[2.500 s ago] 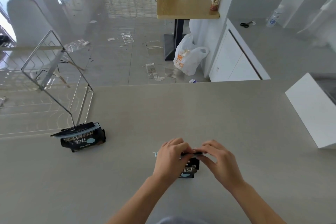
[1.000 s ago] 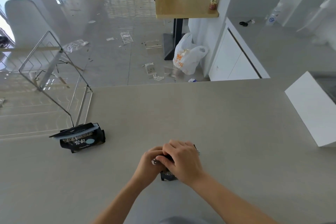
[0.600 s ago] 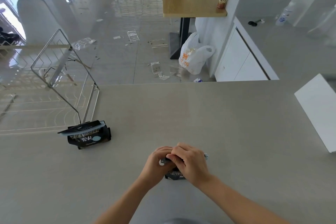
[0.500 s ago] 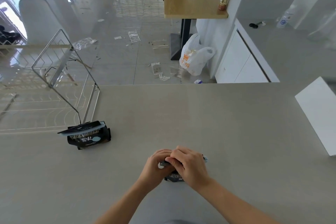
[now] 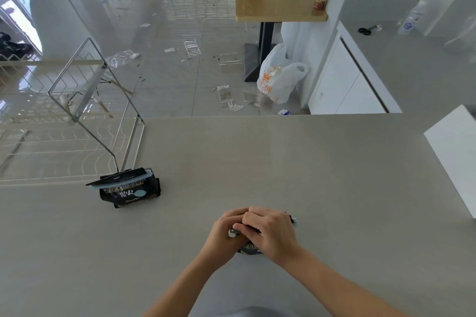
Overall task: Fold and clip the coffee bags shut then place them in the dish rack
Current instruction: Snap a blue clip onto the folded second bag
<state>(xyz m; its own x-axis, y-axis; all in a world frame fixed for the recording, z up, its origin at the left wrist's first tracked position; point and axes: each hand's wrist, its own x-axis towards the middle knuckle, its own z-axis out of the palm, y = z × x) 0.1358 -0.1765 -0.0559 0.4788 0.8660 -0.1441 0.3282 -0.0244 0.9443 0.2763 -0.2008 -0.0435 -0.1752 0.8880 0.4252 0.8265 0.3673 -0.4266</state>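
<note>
Left hand [image 5: 222,235] and right hand [image 5: 270,233] squeeze the pale-blue plastic clip [image 5: 293,221] onto my small black coffee bag [image 5: 249,249]; next, I reckon, it goes to the steel-wire dish rack [image 5: 69,64], frame-left.

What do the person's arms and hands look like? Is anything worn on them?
The left forearm and right forearm are bare up to the picture's edge: no sleeves, gloves, watch or bracelet. No ring shows on the left hand or the right hand. The grey cloth at the bottom edge is probably clothing.
</note>
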